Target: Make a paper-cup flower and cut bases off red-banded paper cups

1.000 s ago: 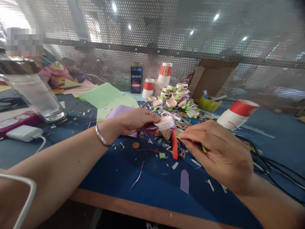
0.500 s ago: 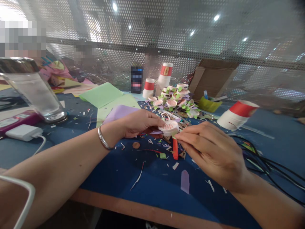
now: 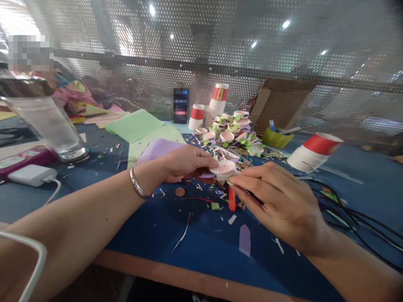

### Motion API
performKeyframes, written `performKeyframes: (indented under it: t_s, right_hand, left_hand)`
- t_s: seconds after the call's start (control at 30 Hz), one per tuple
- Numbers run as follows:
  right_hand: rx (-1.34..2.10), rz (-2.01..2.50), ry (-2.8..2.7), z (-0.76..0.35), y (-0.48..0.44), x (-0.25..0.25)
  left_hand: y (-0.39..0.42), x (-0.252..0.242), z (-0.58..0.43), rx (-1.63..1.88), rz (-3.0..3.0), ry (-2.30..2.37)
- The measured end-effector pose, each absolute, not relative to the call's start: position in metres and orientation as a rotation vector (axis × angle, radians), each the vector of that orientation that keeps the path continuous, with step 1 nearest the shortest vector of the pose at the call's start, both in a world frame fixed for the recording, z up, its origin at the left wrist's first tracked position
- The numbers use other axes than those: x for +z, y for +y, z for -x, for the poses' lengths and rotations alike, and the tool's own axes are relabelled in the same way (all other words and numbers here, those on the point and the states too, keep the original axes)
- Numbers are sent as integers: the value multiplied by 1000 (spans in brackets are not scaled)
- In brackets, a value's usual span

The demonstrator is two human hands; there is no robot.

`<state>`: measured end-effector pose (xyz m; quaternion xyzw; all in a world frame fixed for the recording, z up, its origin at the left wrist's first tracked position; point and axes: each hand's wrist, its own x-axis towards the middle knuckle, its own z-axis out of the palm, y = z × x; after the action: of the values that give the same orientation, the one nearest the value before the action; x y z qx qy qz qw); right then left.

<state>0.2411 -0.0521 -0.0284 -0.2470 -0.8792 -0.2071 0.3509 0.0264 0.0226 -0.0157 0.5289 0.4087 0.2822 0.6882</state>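
My left hand [image 3: 190, 162] pinches a small round white paper piece [image 3: 224, 168], like a cut-off cup base, with a red grid drawn on its top. A bit of purple paper shows under those fingers. At the piece's near right edge, my right hand [image 3: 273, 193] has thumb and fingertips pressed together on a small green paper scrap [image 3: 230, 180]. Whether the scrap is fixed to the round piece, I cannot tell. Directly below lies a red strip [image 3: 232, 198] on the blue table. Behind the hands rises a heap of similar round pieces [image 3: 227, 136] with green and purple bits.
Stacked red-and-white paper cups [image 3: 315, 152] stand right and at the back. A glass water bottle [image 3: 50, 121], a power strip [image 3: 30, 159] and a white charger [image 3: 31, 174] occupy the left. Black cables [image 3: 352, 214] cross the right side. Paper scraps litter the table [image 3: 151, 239].
Both hands stay almost in place around the round piece. The right fingertips have shifted slightly left and down at its edge, with more of the green scrap showing.
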Motion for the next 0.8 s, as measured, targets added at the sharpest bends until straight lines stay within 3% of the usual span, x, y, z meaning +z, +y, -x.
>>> performKeyframes:
  t_s: [0.3,0.53,0.8]
  right_hand:
    - [-515,585,-2246,-239,-58,-26]
    - [-15,708,-2506,-234,-60,-36]
    - [102,781,-2614,-233,-57,-42]
  left_hand:
    - [25,-16,-26,716,-1155,932]
    - [34,-17,-22,888,-1103,930]
    - [32,-15,-22,841,-1139,923]
